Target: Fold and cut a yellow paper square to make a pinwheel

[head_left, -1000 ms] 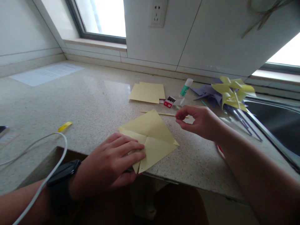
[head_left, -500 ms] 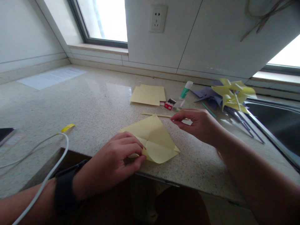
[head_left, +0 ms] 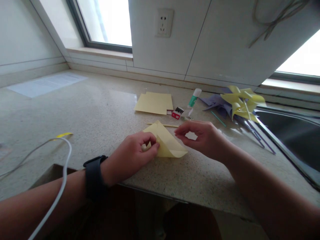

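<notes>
A yellow sheet of paper [head_left: 172,144] lies on the counter with its near edge curled up. My left hand [head_left: 136,151] pinches a corner of it between thumb and fingers and bends that corner over towards the sheet's middle. To the right of the paper, just above the counter, my right hand [head_left: 200,136] is closed in a pinch. Whatever is between those fingertips, if anything, is too small to make out. Behind the paper lies a thin wooden stick [head_left: 168,125], partly hidden by the sheet and my right hand.
Beyond the stick are stacked yellow sheets [head_left: 153,103], a small red-and-white box [head_left: 177,112] and a glue stick [head_left: 194,98]. A yellow pinwheel [head_left: 243,101] rests on purple ones beside the sink [head_left: 292,133]. A white cable [head_left: 65,166] crosses my left forearm.
My left hand has lifted the paper's corner and carried it up and inward, so the near edge now curls over. My right hand has stayed pinched and shifted slightly left in view.
</notes>
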Motion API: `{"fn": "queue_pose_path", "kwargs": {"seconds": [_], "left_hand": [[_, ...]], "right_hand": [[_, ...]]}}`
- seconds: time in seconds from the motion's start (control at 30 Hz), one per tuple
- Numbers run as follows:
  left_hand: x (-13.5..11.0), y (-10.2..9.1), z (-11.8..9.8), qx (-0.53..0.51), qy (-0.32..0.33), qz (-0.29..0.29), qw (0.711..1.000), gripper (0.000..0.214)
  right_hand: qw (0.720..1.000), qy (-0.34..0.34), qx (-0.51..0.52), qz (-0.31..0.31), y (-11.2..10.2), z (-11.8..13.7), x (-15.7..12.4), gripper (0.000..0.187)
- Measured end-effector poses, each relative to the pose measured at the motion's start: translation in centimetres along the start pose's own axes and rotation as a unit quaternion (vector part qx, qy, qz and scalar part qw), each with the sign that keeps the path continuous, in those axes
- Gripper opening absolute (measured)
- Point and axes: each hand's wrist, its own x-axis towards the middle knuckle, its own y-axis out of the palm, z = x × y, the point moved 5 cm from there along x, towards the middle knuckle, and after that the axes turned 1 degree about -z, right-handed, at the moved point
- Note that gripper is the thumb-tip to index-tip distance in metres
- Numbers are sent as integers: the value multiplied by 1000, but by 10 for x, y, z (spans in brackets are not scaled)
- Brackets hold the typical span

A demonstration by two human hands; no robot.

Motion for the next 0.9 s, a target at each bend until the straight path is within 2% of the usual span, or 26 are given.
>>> {"fn": "queue_pose_path", "kwargs": {"seconds": [0.13,0.37,0.63,0.77,0.9], "left_hand": [[0,0,4,-20,-7,4,1000,22],[-3,-1,2,-6,3,3,1000,15],[-3,2,3,1,23,15,1000,14],[-4,2,2,0,22,15,1000,14],[-4,1,1,-1,12,15,1000,13]], "right_hand": [[1000,8,23,-4,5,6,-1,12],[998,5,56,5,12,23,1,8],[994,39,99,-2,18,24,-2,14],[998,34,47,-13,16,21,0,17],[996,-32,-82,20,16,22,1,16]]}}
